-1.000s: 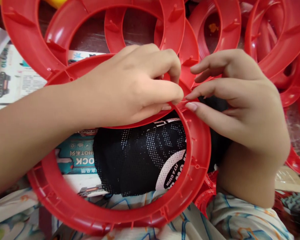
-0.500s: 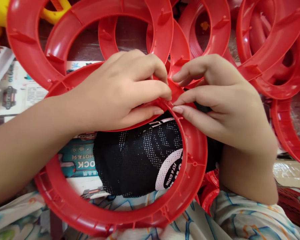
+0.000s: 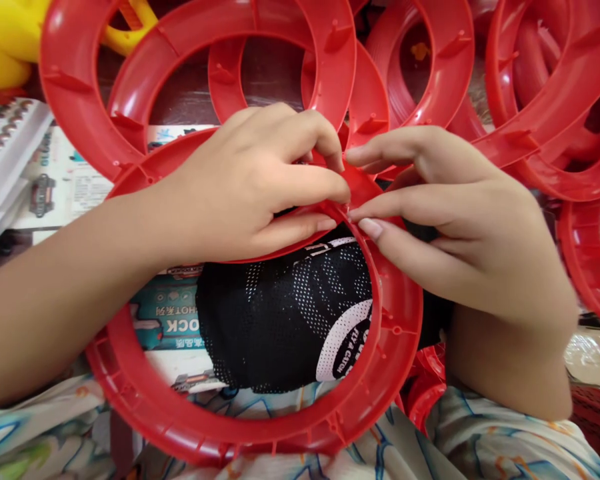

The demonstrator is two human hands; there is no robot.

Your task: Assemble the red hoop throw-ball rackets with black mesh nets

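Note:
Across my lap rests a red plastic ring, its ribbed side facing me. A second red ring half crosses its top, partly under my left hand. The left thumb and fingers are curled closed over that red plastic, near where the two parts meet. My right hand comes in from the right, its thumb and index finger pinched together at the inner rim of the junction; what lies between the tips is too small to make out. Behind the ring's opening lies black mesh fabric with white print.
Several more red rings overlap on the table beyond my hands. A yellow plastic object is at the upper left, above a white tray of small round pieces. Printed cardboard shows under the mesh.
The whole view has shifted slightly, so things appear a little further right. My right hand's fingers are slightly more spread behind the pinch; both hands remain at the same junction.

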